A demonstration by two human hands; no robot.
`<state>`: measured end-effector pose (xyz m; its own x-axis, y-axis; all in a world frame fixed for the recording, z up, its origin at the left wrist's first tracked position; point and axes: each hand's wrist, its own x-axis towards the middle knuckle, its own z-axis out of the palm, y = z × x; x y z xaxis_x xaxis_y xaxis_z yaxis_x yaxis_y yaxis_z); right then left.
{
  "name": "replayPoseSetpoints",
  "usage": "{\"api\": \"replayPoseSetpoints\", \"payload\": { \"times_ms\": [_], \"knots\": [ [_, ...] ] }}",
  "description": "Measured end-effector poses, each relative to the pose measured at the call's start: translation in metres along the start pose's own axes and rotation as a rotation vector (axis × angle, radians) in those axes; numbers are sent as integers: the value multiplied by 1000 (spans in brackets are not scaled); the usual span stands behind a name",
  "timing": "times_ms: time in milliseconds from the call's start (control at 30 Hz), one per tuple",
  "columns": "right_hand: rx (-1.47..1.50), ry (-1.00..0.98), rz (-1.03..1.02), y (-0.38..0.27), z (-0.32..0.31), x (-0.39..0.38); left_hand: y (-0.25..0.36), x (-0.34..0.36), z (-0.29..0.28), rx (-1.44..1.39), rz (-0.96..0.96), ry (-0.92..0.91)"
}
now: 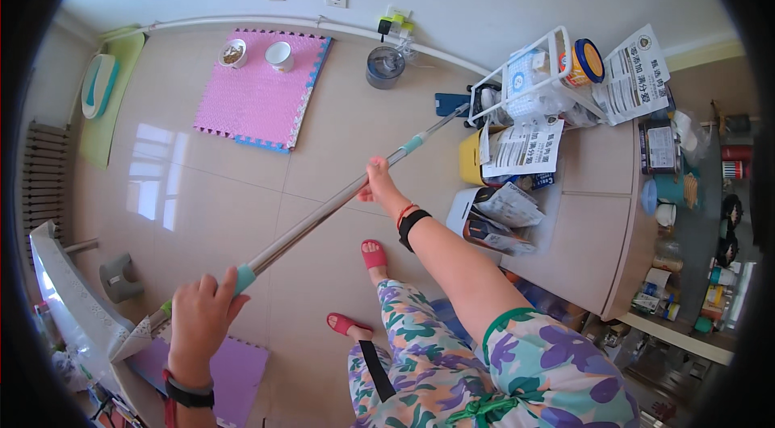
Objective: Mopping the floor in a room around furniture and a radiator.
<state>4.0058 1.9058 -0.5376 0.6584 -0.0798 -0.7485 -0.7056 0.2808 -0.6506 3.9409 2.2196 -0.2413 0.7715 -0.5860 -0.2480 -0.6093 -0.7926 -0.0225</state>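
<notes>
A flat mop with a silver pole point(315, 219) and teal grips slants across the view from lower left to upper right. Its dark blue head point(450, 104) lies on the floor beside the white rack. Near the upper end of the pole, my left hand point(200, 317) is closed around it at the teal grip. My right hand point(378, 183) holds the pole around its middle, with the arm reaching forward. Part of the mop head is hidden behind the rack.
A white wire rack point(517, 77) holding bags stands near a yellow bin point(470, 158) and a cabinet point(593, 222) at right. Ahead are a pink foam mat point(250, 97) with two bowls and a dark round water container point(385, 67). A covered table point(69, 283) stands at left.
</notes>
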Motion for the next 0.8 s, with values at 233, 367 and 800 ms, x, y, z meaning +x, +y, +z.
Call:
{"api": "replayPoseSetpoints", "payload": {
  "times_ms": [233,367,800],
  "knots": [
    [-93,-17,8,17,-7,-12,18,-23,13,-42,-59,3],
    [-36,-72,-2,4,-2,-20,23,-19,-4,19,-97,68],
    [435,187,-238,-77,-14,-3,36,67,-97,223,28,232]
  ]
}}
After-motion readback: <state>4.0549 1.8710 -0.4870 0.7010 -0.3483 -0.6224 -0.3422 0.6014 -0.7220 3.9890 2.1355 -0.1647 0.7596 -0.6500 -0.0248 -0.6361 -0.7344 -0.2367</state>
